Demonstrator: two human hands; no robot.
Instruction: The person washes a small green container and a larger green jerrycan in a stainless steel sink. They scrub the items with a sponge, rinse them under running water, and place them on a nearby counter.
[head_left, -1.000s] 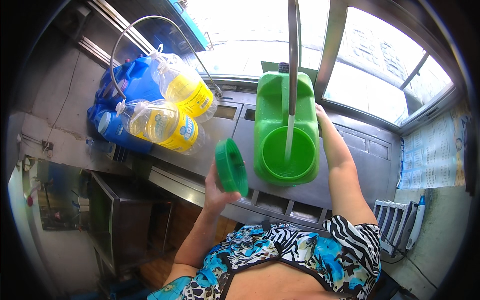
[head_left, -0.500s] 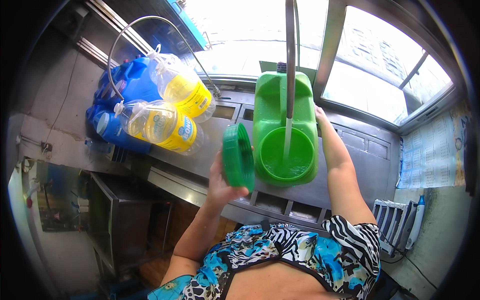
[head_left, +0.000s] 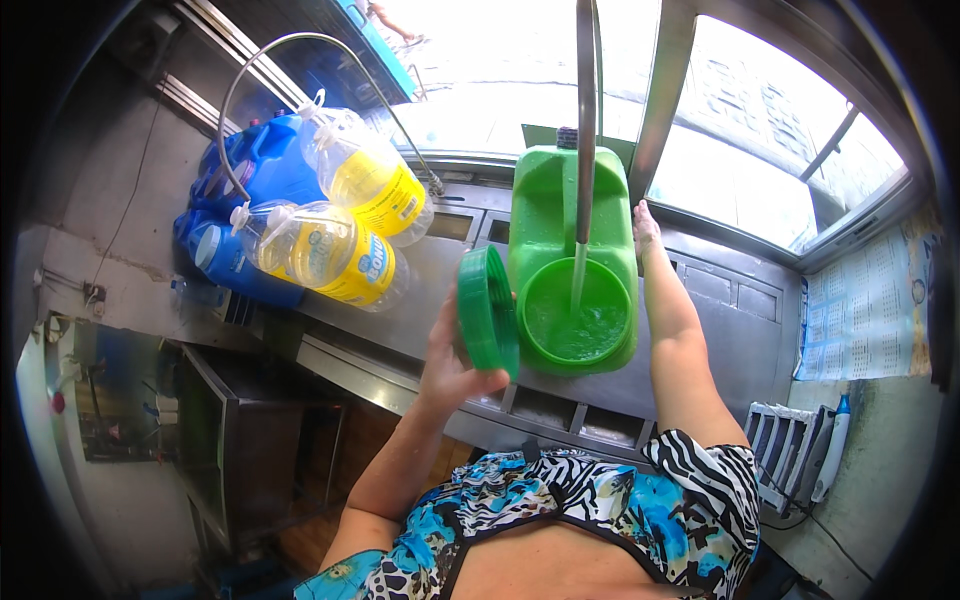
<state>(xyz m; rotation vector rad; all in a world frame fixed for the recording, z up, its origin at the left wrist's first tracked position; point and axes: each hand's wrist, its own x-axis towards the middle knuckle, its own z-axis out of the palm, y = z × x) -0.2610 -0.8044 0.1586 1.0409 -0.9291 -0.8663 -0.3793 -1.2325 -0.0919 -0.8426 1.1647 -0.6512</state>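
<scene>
A green water jug (head_left: 566,215) stands on the metal counter (head_left: 720,330), its wide round mouth toward me. Water (head_left: 578,285) runs from a thin metal spout (head_left: 585,130) into the mouth, and the water inside is churning. My left hand (head_left: 445,350) grips a green screw lid (head_left: 487,312) by its rim, held on edge just left of the mouth. On the jug's far right side is my right hand (head_left: 648,228), fingers stretched out and holding nothing. Whether it touches the jug's wall I cannot tell.
Two clear bottles with yellow labels, a nearer bottle (head_left: 335,265) and a farther bottle (head_left: 375,190), lie tilted against blue containers (head_left: 270,165) at left. A curved metal tube (head_left: 300,35) arches over them. Windows (head_left: 780,130) line the back. A printed sheet (head_left: 860,310) hangs at right.
My right hand has shifted slightly away from the jug's side, with its fingers now straightened. My left hand has moved the lid a little to the right. Water keeps running into the jug.
</scene>
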